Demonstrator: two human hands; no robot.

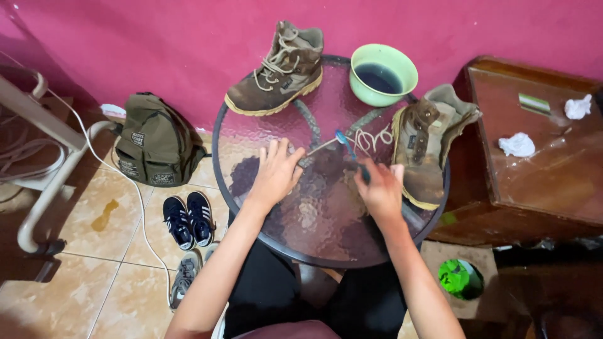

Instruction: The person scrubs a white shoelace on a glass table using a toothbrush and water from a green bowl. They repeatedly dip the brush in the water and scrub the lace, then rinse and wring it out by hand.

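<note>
My right hand (380,188) grips a blue toothbrush (347,147), bristles pointing away over the round glass table (326,245). My left hand (275,171) rests flat on the glass with fingers spread, pinning one end of a pale bootlace (370,139) that runs toward the right. A brown boot (277,72) with its laces in stands upright at the table's far left. A second brown boot (426,147), unlaced with its tongue open, lies at the right edge. A green bowl (383,74) of dark liquid sits between them at the back.
An olive backpack (154,141) leans on the pink wall at left. Dark sneakers (188,218) and a grey shoe (185,276) lie on the tiled floor. A brown wooden table (534,182) with crumpled tissues (516,144) stands right. A green object (457,277) sits below.
</note>
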